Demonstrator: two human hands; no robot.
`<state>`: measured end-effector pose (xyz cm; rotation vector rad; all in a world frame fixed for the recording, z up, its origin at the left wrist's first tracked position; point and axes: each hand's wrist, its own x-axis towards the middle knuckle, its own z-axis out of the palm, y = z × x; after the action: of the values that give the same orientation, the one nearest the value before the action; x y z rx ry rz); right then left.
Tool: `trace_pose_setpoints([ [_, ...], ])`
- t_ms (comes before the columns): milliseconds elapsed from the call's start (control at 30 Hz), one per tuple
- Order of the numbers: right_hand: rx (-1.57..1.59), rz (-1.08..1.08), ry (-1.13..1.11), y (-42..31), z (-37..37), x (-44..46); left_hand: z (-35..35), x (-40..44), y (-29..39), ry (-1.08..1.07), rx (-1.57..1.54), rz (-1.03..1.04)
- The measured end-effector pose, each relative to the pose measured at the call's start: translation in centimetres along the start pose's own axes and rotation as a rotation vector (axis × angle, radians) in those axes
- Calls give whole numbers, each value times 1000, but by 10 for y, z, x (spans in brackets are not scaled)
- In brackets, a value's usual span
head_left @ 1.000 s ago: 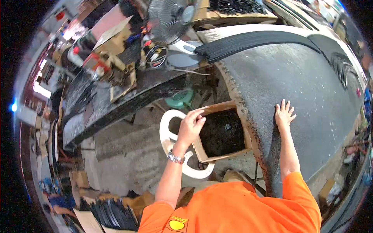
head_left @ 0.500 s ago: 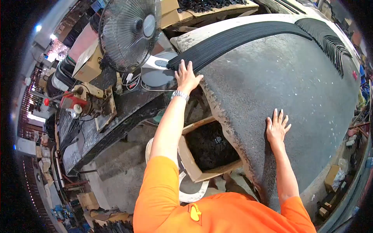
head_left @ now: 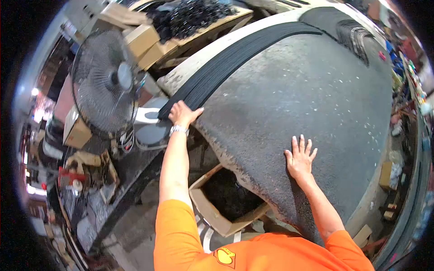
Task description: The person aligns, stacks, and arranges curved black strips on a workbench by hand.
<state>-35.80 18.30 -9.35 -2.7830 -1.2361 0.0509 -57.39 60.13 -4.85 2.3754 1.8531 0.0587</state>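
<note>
Long black strips point(head_left: 239, 49) lie side by side in a curved bundle along the far edge of the dark tabletop point(head_left: 271, 99). At the near left end of that bundle is my left hand point(head_left: 182, 114), fingers on the strips and thumb spread out to the right. My right hand point(head_left: 300, 158) rests flat on the tabletop with its fingers apart and nothing in it. More thin black pieces point(head_left: 352, 36) are fanned out at the table's far right corner.
An open cardboard box point(head_left: 212, 217) of dark pieces sits below the table edge. Left of the strips stands a fan point(head_left: 106, 81). A workbench point(head_left: 131, 174) with a red tool point(head_left: 70, 178) is at the left. Black pieces point(head_left: 190, 20) are heaped at the back.
My left hand has gone from above the box to the end of the strips. My right hand has stayed flat on the tabletop. The view has turned, bringing the fan lower and further left.
</note>
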Motion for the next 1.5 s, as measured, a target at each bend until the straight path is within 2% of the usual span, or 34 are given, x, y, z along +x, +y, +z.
trace_pose_setpoints([
  [100, 20, -4, 25, 1, -1, -1, 17, -5, 0, 145, -94, 40],
  [233, 25, 4, 3, 1, -3, -1, 19, -23, 11, 121, -108, 81],
  [300, 54, 8, 5, 1, -4, -3, -13, -65, 35, 48, -80, 108],
  [433, 103, -1, 44, 4, -1, -5, 32, -102, 45, 186, 17, 288],
  [667, 157, -2, 71, 6, -3, -7, 35, -199, 121, 89, -44, 179],
  [767, 166, -7, 48, 7, -3, -8, 8, -199, 140, -172, -140, 37],
  [833, 172, -7, 33, 8, -3, -8, 12, -183, 148, -117, -160, 119],
  [900, 184, -12, 29, 9, -1, -6, 35, -145, 154, -187, -228, 144],
  [967, 192, -21, 19, 10, -1, -5, 31, -132, 171, -209, -252, 77],
  [1100, 235, -45, 23, 12, -5, -6, 50, -132, 187, -38, -231, -16],
  [1133, 242, -51, 29, 13, -5, -6, 50, -142, 191, 51, -208, 37],
  [1233, 258, -44, 52, 15, -3, -9, 41, -181, 202, -16, -174, 114],
  [1300, 258, -50, 41, 17, -6, -8, 48, -218, 206, 61, -170, 170],
  [1333, 274, -38, 106, 18, -1, -9, 49, -239, 208, 77, -171, 186],
  [1433, 318, -119, 56, 45, 2, -4, 49, -305, 205, 85, -170, 179],
  [1500, 282, -94, -55, 76, -28, -12, 47, -352, 199, 81, -150, 165],
])
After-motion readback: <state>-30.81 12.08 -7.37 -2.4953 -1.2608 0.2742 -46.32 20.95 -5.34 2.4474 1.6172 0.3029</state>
